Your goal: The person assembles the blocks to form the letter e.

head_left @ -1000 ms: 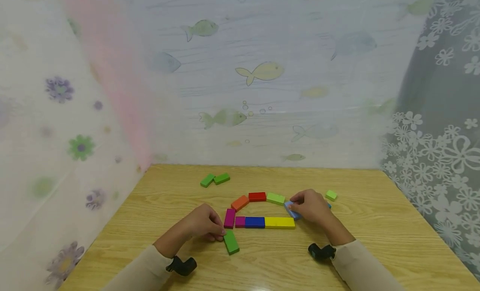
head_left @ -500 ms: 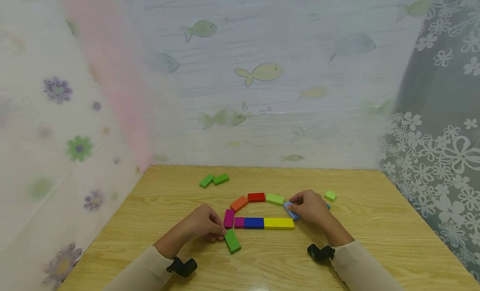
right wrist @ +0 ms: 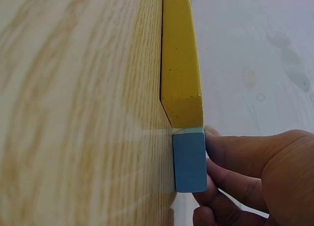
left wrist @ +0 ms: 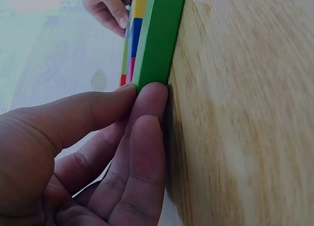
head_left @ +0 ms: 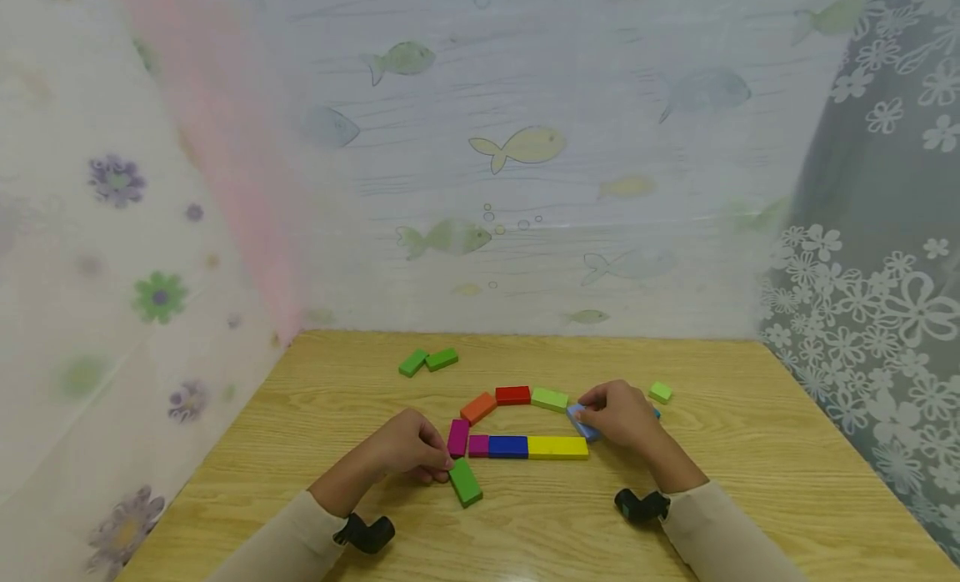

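Note:
My left hand (head_left: 408, 444) pinches the upper end of a green block (head_left: 465, 483) between thumb and fingertips. In the left wrist view the thumb lies at one edge of the green block (left wrist: 162, 37), with a finger on its end. My right hand (head_left: 621, 413) grips a light blue block (head_left: 584, 421), partly covered by the fingers; its end face (right wrist: 190, 162) shows in the right wrist view. Between the hands a row runs from a small magenta block (head_left: 478, 446) through a dark blue block (head_left: 507, 447) to a long yellow block (head_left: 558, 448).
Above the row, a purple block (head_left: 458, 438), an orange block (head_left: 478, 408), a red block (head_left: 513, 395) and a light green block (head_left: 550, 398) form an arc. Two green blocks (head_left: 442, 359) lie at the back left. A small lime block (head_left: 661, 391) lies beyond my right hand.
The green block at my left fingers has turned slightly, its lower end shifting to the right. My right hand stays on the light blue block.

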`<action>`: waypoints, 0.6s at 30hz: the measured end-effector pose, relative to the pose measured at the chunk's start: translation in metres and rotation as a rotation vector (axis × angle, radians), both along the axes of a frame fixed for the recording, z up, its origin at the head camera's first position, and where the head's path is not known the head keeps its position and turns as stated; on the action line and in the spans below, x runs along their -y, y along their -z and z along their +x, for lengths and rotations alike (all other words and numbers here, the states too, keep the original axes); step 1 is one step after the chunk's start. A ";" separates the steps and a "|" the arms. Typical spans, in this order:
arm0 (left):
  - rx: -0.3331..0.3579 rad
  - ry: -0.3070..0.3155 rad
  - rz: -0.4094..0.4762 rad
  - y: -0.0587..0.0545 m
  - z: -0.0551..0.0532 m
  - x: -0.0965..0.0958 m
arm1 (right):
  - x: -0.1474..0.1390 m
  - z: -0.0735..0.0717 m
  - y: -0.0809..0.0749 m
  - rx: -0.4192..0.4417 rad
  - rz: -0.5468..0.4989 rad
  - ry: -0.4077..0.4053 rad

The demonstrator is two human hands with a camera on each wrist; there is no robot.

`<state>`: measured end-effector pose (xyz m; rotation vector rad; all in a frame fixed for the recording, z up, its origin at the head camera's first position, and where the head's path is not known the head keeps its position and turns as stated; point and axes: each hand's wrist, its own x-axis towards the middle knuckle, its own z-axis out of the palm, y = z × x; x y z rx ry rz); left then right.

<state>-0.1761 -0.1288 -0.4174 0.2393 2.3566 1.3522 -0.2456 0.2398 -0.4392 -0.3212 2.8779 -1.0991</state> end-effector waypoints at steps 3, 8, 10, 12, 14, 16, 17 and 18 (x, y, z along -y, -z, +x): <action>0.009 -0.019 -0.003 -0.004 0.012 -0.005 | -0.004 0.006 -0.002 0.005 -0.005 -0.018; 0.006 -0.030 0.004 -0.005 0.024 -0.011 | -0.009 0.011 -0.002 0.000 -0.001 -0.034; 0.003 -0.032 0.005 -0.005 0.029 -0.013 | -0.011 0.013 -0.001 -0.004 0.002 -0.041; 0.003 -0.036 0.006 -0.005 0.034 -0.016 | -0.013 0.016 -0.001 -0.006 0.003 -0.046; 0.003 -0.041 0.004 -0.005 0.039 -0.018 | -0.015 0.018 -0.001 -0.008 0.005 -0.054; 0.003 -0.046 0.003 -0.006 0.043 -0.020 | -0.017 0.020 -0.001 -0.008 0.005 -0.062; 0.002 -0.049 0.002 -0.006 0.046 -0.021 | -0.018 0.022 -0.002 -0.007 0.006 -0.065; 0.001 -0.051 0.003 -0.006 0.048 -0.022 | -0.018 0.023 -0.002 -0.006 0.006 -0.068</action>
